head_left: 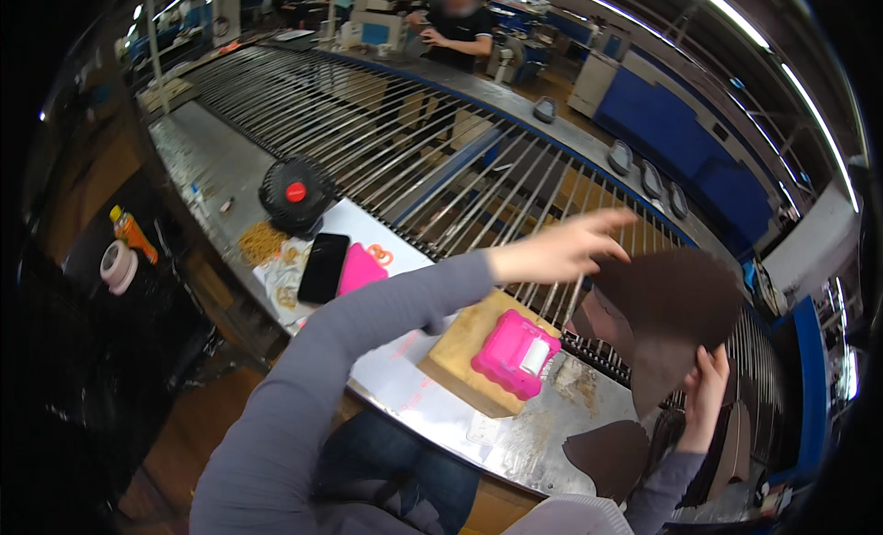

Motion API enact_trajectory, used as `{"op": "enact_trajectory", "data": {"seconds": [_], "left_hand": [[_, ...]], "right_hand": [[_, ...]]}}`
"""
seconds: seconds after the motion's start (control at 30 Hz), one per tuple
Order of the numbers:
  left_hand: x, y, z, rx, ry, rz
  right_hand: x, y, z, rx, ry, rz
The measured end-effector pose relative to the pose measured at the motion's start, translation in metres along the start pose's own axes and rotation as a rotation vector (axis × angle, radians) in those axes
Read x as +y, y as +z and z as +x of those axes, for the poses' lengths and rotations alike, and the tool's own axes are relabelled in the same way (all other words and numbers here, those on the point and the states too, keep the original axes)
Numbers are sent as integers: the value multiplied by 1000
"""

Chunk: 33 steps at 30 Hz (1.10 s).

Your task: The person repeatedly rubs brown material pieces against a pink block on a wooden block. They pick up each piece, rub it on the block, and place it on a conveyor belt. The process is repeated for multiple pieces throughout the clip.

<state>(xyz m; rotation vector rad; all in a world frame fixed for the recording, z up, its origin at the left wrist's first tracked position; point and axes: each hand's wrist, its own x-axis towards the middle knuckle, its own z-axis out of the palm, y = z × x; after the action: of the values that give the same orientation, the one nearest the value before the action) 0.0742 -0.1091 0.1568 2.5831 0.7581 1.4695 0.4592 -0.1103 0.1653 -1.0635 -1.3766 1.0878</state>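
Observation:
At the right of the bench, my right hand [706,388] grips the edge of a dark brown sheet piece [685,291] with a rounded outline, thumb on its near face. The piece is tilted up over the bench edge and the rollers. My left hand [570,247] reaches across with its fingers stretched out, close to the upper left edge of that piece; whether the fingertips touch it I cannot tell. Below lies another brown cut piece [612,454], flat on the metal bench. More brown pieces [733,443] stand near my right wrist, partly hidden.
A pink block [517,354] with wavy edges sits on a yellowish block [455,351]. To the left are a black phone [325,268], a black round container [296,196] and rubber bands [261,243]. A roller conveyor [441,158] runs behind; another person [455,34] stands beyond it.

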Motion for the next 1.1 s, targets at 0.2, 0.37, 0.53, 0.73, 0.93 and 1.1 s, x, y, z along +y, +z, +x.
{"op": "enact_trajectory", "data": {"seconds": [0.2,0.37,0.53,0.73,0.93,1.1], "left_hand": [[48,-35,-170,561,-724,-60],[124,-5,-289,733,-1142,137],[127,20,-312,867,-1160,89],[132,27,-316,786,-1106,367],[128,32,-321,746,-1084,374],[130,29,-314,740,-1115,377]], "right_hand": [[109,8,75,50,165,506],[186,70,116,159,257,856],[258,80,149,443,420,879],[300,95,159,515,389,897],[313,89,156,454,345,809],[245,93,124,349,591,587]]}}
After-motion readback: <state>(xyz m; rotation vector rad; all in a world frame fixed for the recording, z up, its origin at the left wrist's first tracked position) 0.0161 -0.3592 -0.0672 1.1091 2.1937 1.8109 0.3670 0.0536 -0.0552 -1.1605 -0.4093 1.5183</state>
